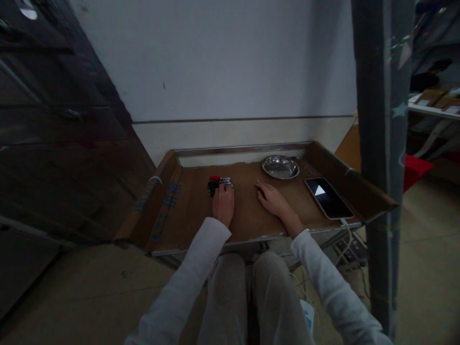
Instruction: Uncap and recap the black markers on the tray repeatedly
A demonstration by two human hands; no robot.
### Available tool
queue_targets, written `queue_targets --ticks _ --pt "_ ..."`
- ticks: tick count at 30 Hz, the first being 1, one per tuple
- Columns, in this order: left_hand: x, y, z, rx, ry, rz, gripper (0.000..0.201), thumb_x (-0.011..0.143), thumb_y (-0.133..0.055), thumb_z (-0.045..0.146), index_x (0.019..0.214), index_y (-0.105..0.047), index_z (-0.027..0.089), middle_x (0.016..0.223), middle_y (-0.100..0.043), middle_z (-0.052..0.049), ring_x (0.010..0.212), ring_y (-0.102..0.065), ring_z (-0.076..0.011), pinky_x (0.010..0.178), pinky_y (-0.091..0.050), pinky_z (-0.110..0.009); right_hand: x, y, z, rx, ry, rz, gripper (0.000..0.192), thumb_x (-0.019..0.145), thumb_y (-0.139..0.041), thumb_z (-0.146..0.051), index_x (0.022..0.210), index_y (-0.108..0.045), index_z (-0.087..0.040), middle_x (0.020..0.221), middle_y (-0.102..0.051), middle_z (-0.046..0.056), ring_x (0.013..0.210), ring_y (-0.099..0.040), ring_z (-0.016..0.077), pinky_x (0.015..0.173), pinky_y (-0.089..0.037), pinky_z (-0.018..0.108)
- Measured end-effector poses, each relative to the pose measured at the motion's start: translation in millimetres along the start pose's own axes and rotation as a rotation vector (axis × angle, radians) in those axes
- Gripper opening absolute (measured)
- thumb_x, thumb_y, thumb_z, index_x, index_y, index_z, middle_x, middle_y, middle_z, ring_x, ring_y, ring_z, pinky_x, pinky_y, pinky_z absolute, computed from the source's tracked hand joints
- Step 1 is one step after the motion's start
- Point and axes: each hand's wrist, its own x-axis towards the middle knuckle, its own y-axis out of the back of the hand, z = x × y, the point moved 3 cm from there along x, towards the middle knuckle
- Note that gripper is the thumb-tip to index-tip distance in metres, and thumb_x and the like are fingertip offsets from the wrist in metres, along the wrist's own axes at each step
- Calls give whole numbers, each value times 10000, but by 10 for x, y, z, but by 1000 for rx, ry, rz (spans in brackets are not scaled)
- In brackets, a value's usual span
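A small bunch of slim pieces with black bodies and silvery ends (216, 184) lies on the brown cardboard, and one red piece (216, 178) is at its far side. From the near side, my left hand (223, 203) reaches onto this bunch with its fingers bent down and close together. What sits under those fingertips is hidden. My right hand (273, 200) rests on the cardboard (244, 220) to the right of the bunch. Its fingers stretch forward and nothing shows in them. Beyond it stands a round, shallow metal dish (281, 167).
A phone (328, 198) with a white cable (348, 235) lies at the right of the cardboard-lined table. Raised cardboard sides (362, 184) border it. A grey post (381, 143) rises at the right, and a pale wall (223, 62) stands behind. Another person (427, 79) is far right.
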Motion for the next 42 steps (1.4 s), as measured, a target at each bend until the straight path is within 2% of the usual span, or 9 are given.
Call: queue_targets --ticks 2,7,11,13,17,19,42 --pt "-7 -24 12 -13 -3 21 252 913 -368 150 1052 -577 128 1065 -552 -134 950 -553 -204 865 -440 -324 -9 3 1 -4 3 0 403 890 -366 -202 1255 -509 -111 1343 -500 147 1247 -465 221 1083 -350 404" --pt "-30 -18 31 -54 3 101 239 886 -409 149 1085 -535 109 1065 -534 -146 953 -558 -207 850 -453 -318 -31 29 7 38 8 12 395 880 -390 -193 1249 -523 -148 1343 -506 125 1249 -466 217 1069 -368 426" --pt "-35 -11 -66 -190 43 148 142 865 -453 174 964 -547 134 998 -545 -115 865 -577 -190 801 -465 -308 -61 45 -3 60 9 34 388 877 -395 -187 1237 -538 -155 1327 -522 122 1232 -484 216 1064 -376 432" --pt "-30 -24 -114 -291 10 108 109 876 -448 198 910 -544 159 942 -561 -82 820 -579 -167 781 -467 -292 -81 58 -21 64 10 40 386 881 -393 -190 1236 -540 -156 1321 -527 123 1231 -486 218 1062 -378 439" --pt "-35 -47 -111 -377 -165 -57 91 870 -469 203 846 -552 175 870 -575 -42 784 -568 -152 775 -458 -286 -112 81 -44 68 -8 39 380 884 -396 -193 1234 -544 -166 1318 -531 114 1232 -485 219 1061 -379 436" --pt "-43 -44 -103 -400 -180 -86 89 865 -478 199 843 -561 177 862 -577 -37 779 -564 -149 775 -453 -287 -116 81 -39 75 -15 36 378 881 -401 -189 1228 -549 -170 1318 -532 110 1228 -488 216 1062 -377 436" --pt "-50 -70 -148 -494 -162 -98 107 867 -478 204 873 -584 191 863 -580 -26 800 -571 -146 798 -454 -290 -112 49 39 146 -53 57 336 864 -432 -186 1158 -596 -190 1259 -576 97 1185 -519 196 1035 -394 415"
